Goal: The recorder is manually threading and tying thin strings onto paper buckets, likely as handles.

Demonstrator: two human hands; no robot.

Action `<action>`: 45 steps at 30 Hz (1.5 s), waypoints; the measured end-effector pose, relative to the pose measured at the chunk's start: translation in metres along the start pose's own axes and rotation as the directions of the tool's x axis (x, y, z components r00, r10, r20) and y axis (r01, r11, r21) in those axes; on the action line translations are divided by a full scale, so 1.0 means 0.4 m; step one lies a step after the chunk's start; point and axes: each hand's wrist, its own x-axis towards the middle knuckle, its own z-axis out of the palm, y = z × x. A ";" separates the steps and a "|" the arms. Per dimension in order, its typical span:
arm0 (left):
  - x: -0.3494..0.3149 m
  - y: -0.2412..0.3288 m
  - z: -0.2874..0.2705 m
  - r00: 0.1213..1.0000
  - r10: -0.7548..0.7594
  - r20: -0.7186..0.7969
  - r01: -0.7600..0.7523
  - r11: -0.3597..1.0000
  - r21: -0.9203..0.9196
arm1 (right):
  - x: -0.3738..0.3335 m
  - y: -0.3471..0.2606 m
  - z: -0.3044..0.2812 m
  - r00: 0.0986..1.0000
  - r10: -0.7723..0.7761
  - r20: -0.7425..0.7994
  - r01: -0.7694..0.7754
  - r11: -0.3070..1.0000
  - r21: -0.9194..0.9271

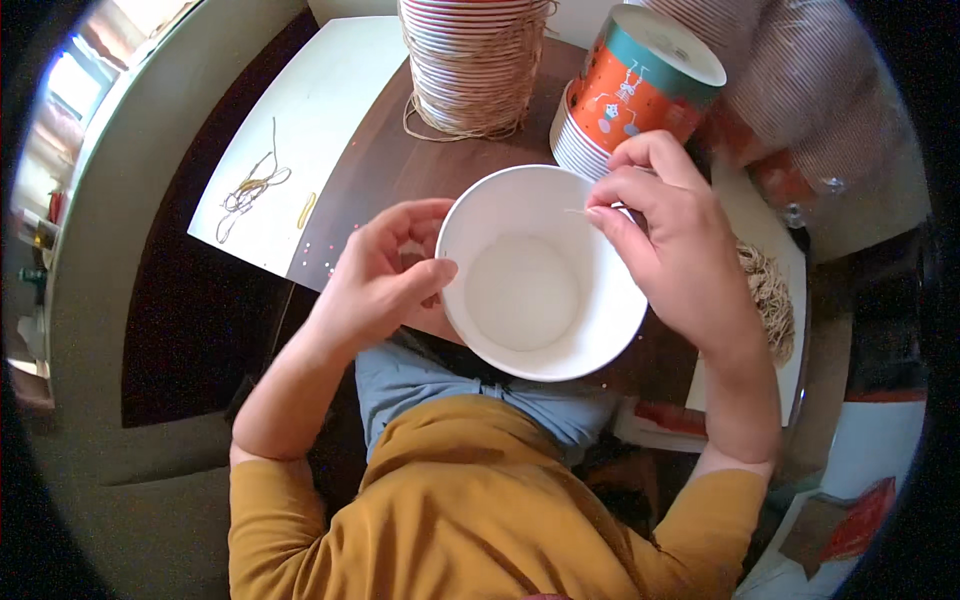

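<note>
A large white paper bucket (pixel 522 290) is tilted so that its open mouth faces me, and its inside looks bare. My left hand (pixel 390 265) grips it at the left rim, thumb on the edge and fingers round the outside. At the upper right rim my right hand (pixel 665 225) pinches a thin pale string (pixel 576 211) between thumb and forefinger; its short end sticks out over the bucket's mouth. The rest of that string is hidden by my hand.
A tall stack of nested buckets (pixel 475 70) with twine round it stands at the back. Beside it an upside-down orange and green bucket (pixel 640 85) tops another stack. A tangle of twine (pixel 765 300) lies right, loose cord (pixel 255 190) and a yellow loop (pixel 306 210) left.
</note>
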 end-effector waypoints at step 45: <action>-0.053 -0.027 -0.082 0.971 0.238 0.003 -0.228 0.928 0.294 | 0.057 -0.063 0.109 0.711 0.201 0.673 -0.479 0.840 0.255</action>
